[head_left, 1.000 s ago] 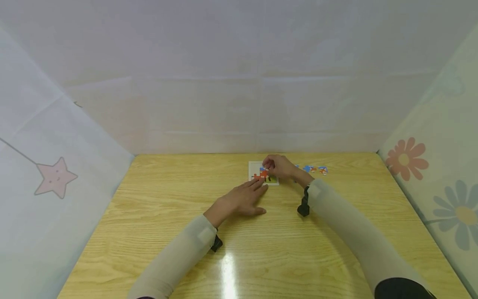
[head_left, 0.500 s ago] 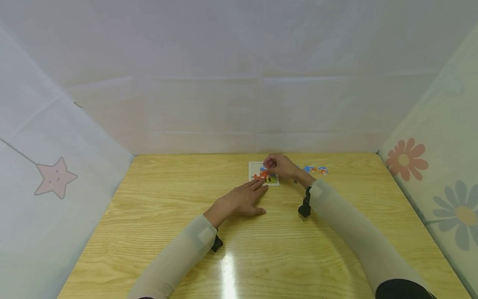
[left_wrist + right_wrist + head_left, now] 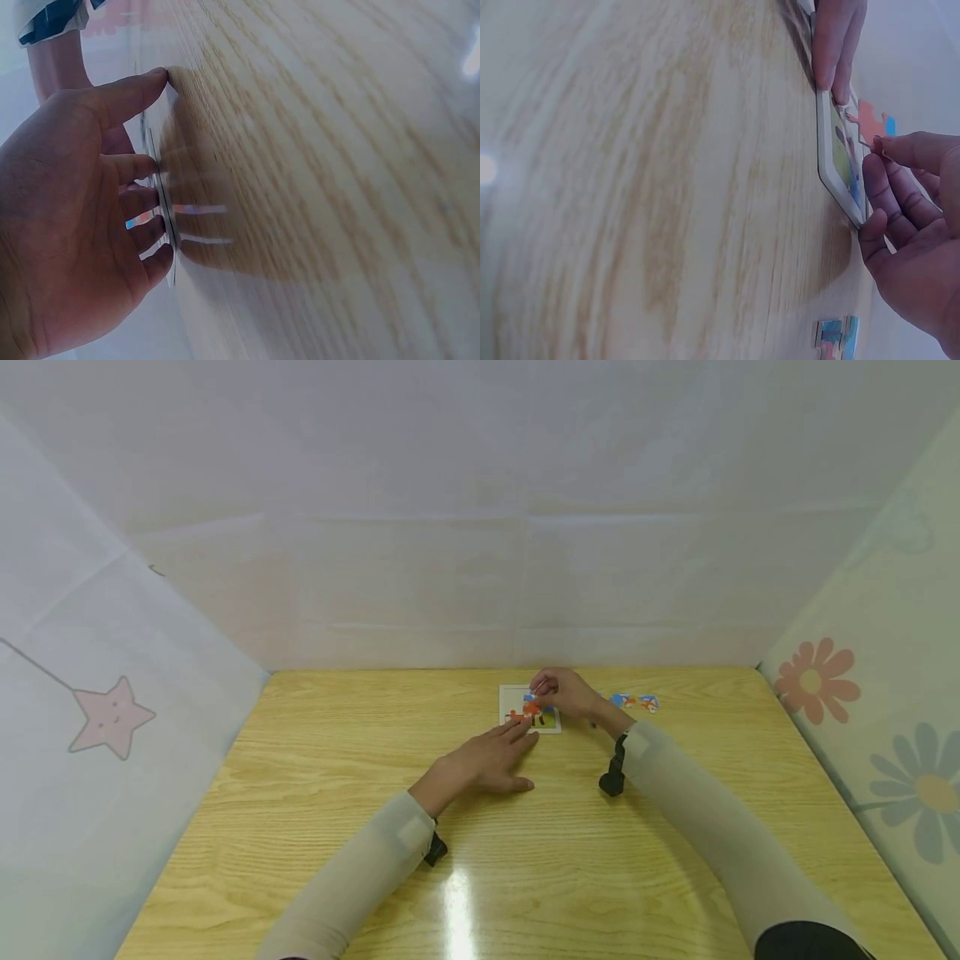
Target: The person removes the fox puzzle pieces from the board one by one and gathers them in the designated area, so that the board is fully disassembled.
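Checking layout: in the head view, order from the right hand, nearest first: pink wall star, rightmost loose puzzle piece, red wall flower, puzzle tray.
1. Puzzle tray, directly at the right hand, to its left
2. Rightmost loose puzzle piece, just right
3. Red wall flower, far right
4. Pink wall star, far left

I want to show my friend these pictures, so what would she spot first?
Most likely the colourful, part-filled jigsaw in its white frame, near the far edge of the wooden table, with the left hand on its near rim and the right hand over its right side. Then maybe the pink star on the left wall and the red flower on the right wall.
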{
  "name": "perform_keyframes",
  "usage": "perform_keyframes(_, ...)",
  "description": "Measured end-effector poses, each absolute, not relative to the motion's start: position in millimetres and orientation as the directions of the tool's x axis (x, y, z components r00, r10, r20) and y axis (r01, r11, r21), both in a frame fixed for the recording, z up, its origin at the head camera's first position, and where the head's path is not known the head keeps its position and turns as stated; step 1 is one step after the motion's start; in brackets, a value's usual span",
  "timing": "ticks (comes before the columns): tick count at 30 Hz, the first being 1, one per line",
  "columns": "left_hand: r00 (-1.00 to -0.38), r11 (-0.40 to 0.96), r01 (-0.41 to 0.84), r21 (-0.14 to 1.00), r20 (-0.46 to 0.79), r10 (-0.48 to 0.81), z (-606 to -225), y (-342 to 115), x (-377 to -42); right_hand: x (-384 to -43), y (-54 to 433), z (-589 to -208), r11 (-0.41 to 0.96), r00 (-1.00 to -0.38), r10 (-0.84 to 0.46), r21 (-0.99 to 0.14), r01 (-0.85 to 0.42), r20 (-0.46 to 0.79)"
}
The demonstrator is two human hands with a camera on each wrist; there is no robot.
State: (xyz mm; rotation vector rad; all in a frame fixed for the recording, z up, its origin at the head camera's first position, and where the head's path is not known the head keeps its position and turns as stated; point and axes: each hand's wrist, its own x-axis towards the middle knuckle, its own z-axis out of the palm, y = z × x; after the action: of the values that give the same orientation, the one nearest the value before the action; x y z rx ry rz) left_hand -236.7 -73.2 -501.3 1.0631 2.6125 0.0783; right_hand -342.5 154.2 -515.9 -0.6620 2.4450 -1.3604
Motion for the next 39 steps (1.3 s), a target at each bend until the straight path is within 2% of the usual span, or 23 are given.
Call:
perform_keyframes(9, -0.676, 0.727, 0.666, 0.164, -0.279, 0.682, -499, -74, -236, -339, 160, -507, 0.452, -0.880, -0.470, -0.874, -0.177, -0.065)
perform_keyframes(15, -0.681, 0.736, 0.655, 0.170, -0.290, 0.673, -499, -74, -236, -339, 169, -507, 0.439, -0.875, -0.481, -0.877, -0.195, -0.046)
perform_keyframes(22, -0.682, 0.732, 0.658, 0.178, -0.272, 0.679, -501, -74, -236, -336, 182, -505, 0.416, -0.873, -0.483, -0.896, -0.158, -0.070)
perform_keyframes(39, -0.682, 0.735, 0.657, 0.170, -0.281, 0.675, -501, -74, -235, -318, 213, -495, 0.449, -0.871, -0.486, -0.877, -0.172, -0.078)
